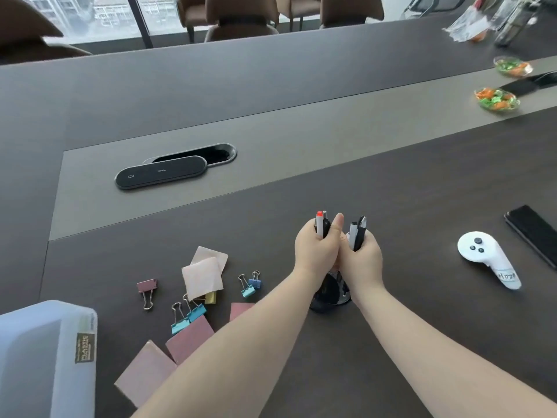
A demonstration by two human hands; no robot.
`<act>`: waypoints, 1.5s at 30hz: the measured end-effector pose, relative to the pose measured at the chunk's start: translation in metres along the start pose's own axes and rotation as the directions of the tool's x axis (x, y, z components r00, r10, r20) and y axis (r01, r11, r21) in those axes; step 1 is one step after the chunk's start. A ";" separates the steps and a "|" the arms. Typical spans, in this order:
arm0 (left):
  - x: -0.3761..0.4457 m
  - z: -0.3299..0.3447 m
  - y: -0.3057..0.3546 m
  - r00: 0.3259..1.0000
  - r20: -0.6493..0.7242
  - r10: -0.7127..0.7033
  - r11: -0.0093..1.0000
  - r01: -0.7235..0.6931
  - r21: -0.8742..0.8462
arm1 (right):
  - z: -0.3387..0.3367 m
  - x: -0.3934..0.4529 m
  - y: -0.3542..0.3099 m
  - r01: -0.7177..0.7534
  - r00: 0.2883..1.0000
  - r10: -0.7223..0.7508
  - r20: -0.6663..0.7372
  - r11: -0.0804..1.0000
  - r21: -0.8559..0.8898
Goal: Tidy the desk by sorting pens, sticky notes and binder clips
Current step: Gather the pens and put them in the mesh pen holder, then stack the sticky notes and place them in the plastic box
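My left hand (316,251) grips upright pens, one grey with a red cap (319,224). Beside it and touching it, my right hand (363,257) holds a grey pen and a black pen (358,232). Both hands hover over a dark pen holder (330,292), mostly hidden behind my wrists. To the left, pink and cream sticky notes (203,274) lie scattered on the dark desk, with more pink ones (190,337) nearer me. Among them lie binder clips: a maroon one (147,289), teal ones (188,316) and a blue-and-teal pair (250,285).
A translucent plastic box (45,360) stands at the near left edge. A white controller (488,259) and a black phone (535,232) lie to the right. A black cable hatch cover (162,173) sits in the grey centre strip, candy dishes (497,99) at far right, chairs behind.
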State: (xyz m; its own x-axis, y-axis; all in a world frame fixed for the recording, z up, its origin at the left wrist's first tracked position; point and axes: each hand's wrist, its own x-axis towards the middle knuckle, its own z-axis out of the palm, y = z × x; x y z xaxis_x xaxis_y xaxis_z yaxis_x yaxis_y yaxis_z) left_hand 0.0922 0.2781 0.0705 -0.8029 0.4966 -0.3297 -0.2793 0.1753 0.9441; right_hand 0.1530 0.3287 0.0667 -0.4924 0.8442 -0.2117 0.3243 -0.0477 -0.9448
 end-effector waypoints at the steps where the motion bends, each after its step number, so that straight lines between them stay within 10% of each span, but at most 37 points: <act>1: -0.001 0.000 -0.005 1.000 -0.004 0.000 1.000 0.000 0.010 | 0.000 -0.001 0.003 0.005 1.000 -0.005 0.004 1.000 -0.023; 17: -0.007 -0.004 -0.014 0.995 0.050 0.083 0.952 -0.094 0.291 | -0.004 -0.004 0.012 0.144 0.989 -0.131 0.073 0.965 -0.218; 31: -0.005 -0.031 0.016 0.984 0.004 0.180 0.962 -0.177 0.207 | 0.000 -0.001 -0.006 0.163 0.984 -0.144 0.104 0.964 -0.209; 38: -0.004 -0.079 0.018 0.971 -0.187 0.152 0.966 -0.105 0.237 | 0.006 -0.007 -0.026 0.254 0.967 -0.243 0.074 0.926 -0.281; 45: -0.010 -0.207 -0.010 0.934 -0.353 0.060 0.848 0.138 0.511 | 0.058 -0.028 -0.045 0.417 0.885 -0.305 0.351 0.855 -0.308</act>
State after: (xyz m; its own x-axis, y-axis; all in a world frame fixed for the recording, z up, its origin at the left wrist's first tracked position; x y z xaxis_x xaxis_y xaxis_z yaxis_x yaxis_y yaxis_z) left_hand -0.0060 0.0954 0.0643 -0.9523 0.1744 -0.2503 -0.0788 0.6520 0.7541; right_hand 0.1050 0.2763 0.1003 -0.8182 0.5749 0.0130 0.3211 0.4756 -0.8190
